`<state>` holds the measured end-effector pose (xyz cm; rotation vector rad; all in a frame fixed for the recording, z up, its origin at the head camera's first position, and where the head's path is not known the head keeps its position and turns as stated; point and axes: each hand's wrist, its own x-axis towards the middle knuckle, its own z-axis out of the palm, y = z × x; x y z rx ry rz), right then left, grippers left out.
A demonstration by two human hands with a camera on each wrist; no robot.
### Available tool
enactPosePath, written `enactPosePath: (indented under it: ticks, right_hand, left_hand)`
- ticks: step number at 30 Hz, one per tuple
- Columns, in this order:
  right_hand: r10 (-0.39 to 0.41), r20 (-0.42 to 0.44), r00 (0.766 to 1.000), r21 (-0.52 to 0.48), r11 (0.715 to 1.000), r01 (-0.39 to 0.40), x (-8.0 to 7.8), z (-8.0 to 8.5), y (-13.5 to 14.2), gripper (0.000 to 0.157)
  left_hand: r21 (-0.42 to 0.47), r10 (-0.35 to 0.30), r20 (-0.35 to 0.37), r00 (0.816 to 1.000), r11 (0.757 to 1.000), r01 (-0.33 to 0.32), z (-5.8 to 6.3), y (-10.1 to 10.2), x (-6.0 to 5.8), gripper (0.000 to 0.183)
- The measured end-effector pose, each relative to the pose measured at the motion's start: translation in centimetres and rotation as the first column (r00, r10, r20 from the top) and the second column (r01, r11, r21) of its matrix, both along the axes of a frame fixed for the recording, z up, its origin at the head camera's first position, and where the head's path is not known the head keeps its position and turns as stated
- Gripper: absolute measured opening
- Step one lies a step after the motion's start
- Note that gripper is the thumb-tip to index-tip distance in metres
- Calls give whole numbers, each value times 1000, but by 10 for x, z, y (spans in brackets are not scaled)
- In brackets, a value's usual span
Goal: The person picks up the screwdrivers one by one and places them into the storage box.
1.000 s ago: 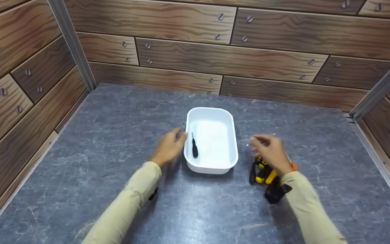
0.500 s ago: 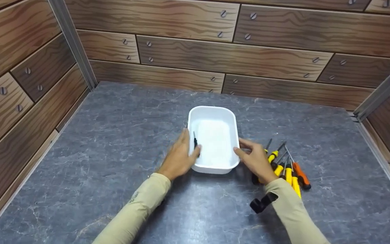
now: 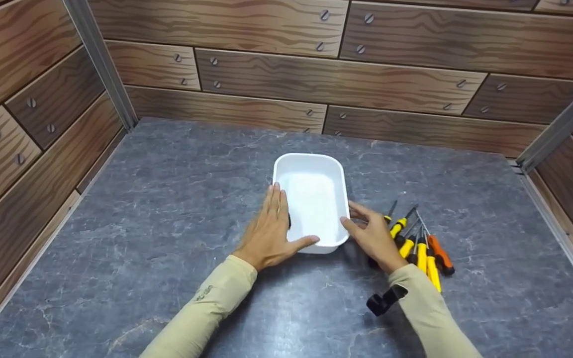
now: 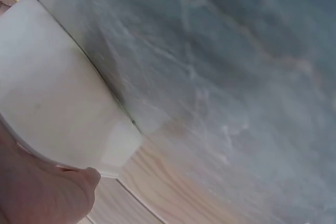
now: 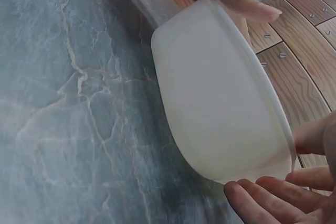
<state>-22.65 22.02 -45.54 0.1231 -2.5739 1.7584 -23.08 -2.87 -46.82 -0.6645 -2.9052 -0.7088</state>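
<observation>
A white plastic tub (image 3: 316,199) sits between the two hands. My left hand (image 3: 269,231) lies across its left rim, fingers straight and the thumb stretched out over the front edge. Beneath that palm shows a bit of a black screwdriver handle (image 3: 289,221); the rest is hidden. My right hand (image 3: 372,236) pinches the right rim, thumb on the inside and fingers against the outer wall. The right wrist view shows the tub's outer wall (image 5: 220,93) with the right fingers (image 5: 268,198) spread at its corner. The left wrist view has the left hand (image 4: 47,198) at the tub's rim.
Several screwdrivers with yellow-black handles (image 3: 422,256) lie fanned out right of the tub, with an orange-handled screwdriver (image 3: 439,254) among them. The grey marbled tabletop (image 3: 177,189) is enclosed by wood-patterned walls (image 3: 266,74). A black device (image 3: 386,301) is strapped on the right wrist.
Both hands have come to the tub: the right moved left from above the screwdrivers to its right rim. The left moved onto the left rim, then spread its thumb over the front, covering the screwdriver inside.
</observation>
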Motion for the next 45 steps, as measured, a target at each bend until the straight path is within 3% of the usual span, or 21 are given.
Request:
enactPosePath:
  ticks: [5, 9, 11, 15, 18, 21, 23, 25, 29, 36, 45]
  right_hand:
    - [-23, -60, 998, -41, 999, 21, 3, 3, 11, 42]
    - [-99, -191, 977, 126, 984, 125, 5, 10, 42, 32]
    - [-132, -262, 956, 233, 953, 195, 6, 12, 62, 29]
    - [-161, -356, 920, 414, 856, 310, 11, 11, 97, 25]
    - [-165, -296, 941, 529, 792, 305, 17, 12, 120, 29]
    - [-162, -121, 979, 613, 764, 202, 21, 14, 137, 39]
    - [-154, 24, 988, 636, 764, 104, 23, 15, 146, 48]
    - [-147, 146, 978, 637, 771, 21, 25, 15, 153, 53]
    - [-151, 279, 949, 619, 783, -58, 28, 16, 160, 52]
    - [-192, 311, 931, 602, 798, -36, 30, 16, 165, 44]
    - [-250, 211, 945, 442, 886, 136, 35, 24, 168, 41]
  left_hand:
    - [-85, -9, -53, 999, 996, 4, 2, -5, 1, 135]
    - [-122, -18, -80, 997, 993, 8, 4, -8, 0, 139]
    - [-128, -21, -88, 996, 992, 10, 4, -9, 0, 140]
    - [-131, -25, -90, 996, 991, 13, 4, -12, 2, 139]
    - [-118, -26, -94, 995, 993, 15, 3, -14, 3, 138]
    - [-109, -28, -105, 994, 994, 17, 2, -15, 4, 138]
    - [-106, -27, -112, 993, 994, 15, 1, -15, 4, 137]
    - [-103, -30, -114, 993, 994, 18, 2, -15, 4, 137]
    - [-101, -39, -110, 993, 994, 28, 3, -13, 4, 137]
    - [-99, -46, -99, 994, 994, 36, 6, -9, 4, 137]
    - [-92, -60, -95, 994, 994, 52, 6, -4, 1, 136]
